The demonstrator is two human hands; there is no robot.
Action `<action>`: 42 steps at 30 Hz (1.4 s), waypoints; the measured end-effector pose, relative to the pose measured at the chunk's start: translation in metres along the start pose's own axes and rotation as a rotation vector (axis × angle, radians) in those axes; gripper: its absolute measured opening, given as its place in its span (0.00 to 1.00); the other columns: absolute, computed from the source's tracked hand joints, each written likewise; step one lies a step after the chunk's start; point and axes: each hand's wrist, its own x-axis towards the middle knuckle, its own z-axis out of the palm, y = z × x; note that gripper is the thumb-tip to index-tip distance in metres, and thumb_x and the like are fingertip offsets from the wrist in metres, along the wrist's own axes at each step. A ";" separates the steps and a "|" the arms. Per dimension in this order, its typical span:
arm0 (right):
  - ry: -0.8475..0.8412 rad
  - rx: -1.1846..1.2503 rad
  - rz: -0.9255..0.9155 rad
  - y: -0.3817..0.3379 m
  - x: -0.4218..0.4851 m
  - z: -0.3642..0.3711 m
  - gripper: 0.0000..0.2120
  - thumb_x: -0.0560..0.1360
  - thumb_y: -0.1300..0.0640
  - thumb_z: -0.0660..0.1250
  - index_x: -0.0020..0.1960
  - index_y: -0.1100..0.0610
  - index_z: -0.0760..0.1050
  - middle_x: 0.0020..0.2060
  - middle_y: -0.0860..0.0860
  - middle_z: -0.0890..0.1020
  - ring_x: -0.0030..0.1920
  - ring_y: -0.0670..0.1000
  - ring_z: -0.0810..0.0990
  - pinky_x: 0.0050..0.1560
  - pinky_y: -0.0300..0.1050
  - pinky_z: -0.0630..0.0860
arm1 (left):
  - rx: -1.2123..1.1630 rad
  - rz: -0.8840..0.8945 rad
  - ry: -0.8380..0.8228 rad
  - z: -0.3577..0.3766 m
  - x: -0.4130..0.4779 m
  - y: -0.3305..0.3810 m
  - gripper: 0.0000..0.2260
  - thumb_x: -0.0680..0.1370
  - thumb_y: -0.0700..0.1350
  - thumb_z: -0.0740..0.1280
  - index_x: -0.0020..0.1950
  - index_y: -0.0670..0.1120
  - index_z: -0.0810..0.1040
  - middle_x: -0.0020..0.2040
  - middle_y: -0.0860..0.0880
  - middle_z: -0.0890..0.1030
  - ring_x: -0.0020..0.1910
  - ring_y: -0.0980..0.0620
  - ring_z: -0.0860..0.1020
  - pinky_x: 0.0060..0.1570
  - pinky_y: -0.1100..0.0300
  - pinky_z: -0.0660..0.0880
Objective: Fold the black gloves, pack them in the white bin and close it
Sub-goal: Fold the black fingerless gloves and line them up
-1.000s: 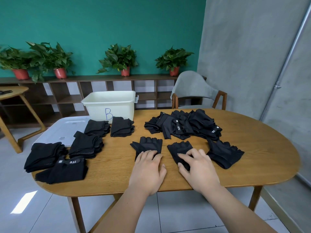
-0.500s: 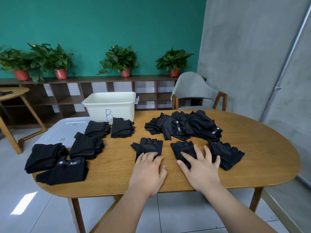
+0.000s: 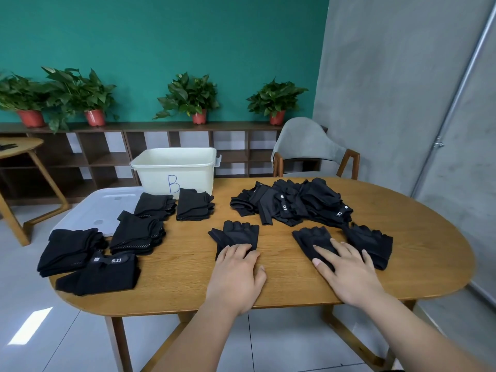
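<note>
Teal wall (image 3: 161,36), potted plants (image 3: 189,96), wooden shelf (image 3: 134,127)

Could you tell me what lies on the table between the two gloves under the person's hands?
Nothing: the head view shows only bare wooden table between the left glove and the right glove.

Bright, even room light; wide-angle view, sharp in the middle.

A patch of light glares on the floor tiles (image 3: 29,327) at lower left. Shadows under the table (image 3: 418,232) are soft. The pipe (image 3: 456,92) and wall lines bow near the right edge; black gloves (image 3: 292,204) lose detail.
</note>
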 end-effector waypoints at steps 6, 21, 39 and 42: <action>0.101 -0.126 0.136 0.038 0.007 -0.009 0.27 0.83 0.32 0.45 0.80 0.34 0.60 0.82 0.45 0.62 0.83 0.53 0.54 0.82 0.62 0.45 | 0.005 0.011 0.001 0.000 0.000 -0.001 0.24 0.86 0.60 0.51 0.80 0.54 0.70 0.79 0.54 0.66 0.79 0.53 0.60 0.83 0.51 0.50; 0.050 -0.127 0.176 0.004 0.100 -0.045 0.32 0.84 0.34 0.50 0.85 0.45 0.53 0.85 0.53 0.46 0.84 0.61 0.44 0.81 0.62 0.51 | -0.013 0.047 -0.003 0.004 0.005 -0.003 0.25 0.85 0.61 0.50 0.82 0.57 0.65 0.82 0.55 0.63 0.82 0.55 0.56 0.83 0.52 0.46; 0.426 1.259 -0.161 -0.049 0.058 -0.127 0.07 0.81 0.53 0.71 0.53 0.49 0.88 0.53 0.44 0.88 0.59 0.44 0.84 0.64 0.48 0.77 | -0.032 0.009 0.032 0.002 0.004 0.000 0.25 0.85 0.61 0.52 0.81 0.55 0.67 0.79 0.55 0.66 0.80 0.54 0.60 0.83 0.54 0.48; 0.240 1.171 -0.024 -0.045 0.040 -0.098 0.11 0.83 0.50 0.68 0.48 0.49 0.89 0.51 0.50 0.88 0.55 0.51 0.86 0.62 0.49 0.79 | -0.022 0.000 0.031 0.002 0.004 0.000 0.25 0.85 0.60 0.52 0.80 0.55 0.68 0.79 0.54 0.66 0.80 0.53 0.60 0.83 0.53 0.49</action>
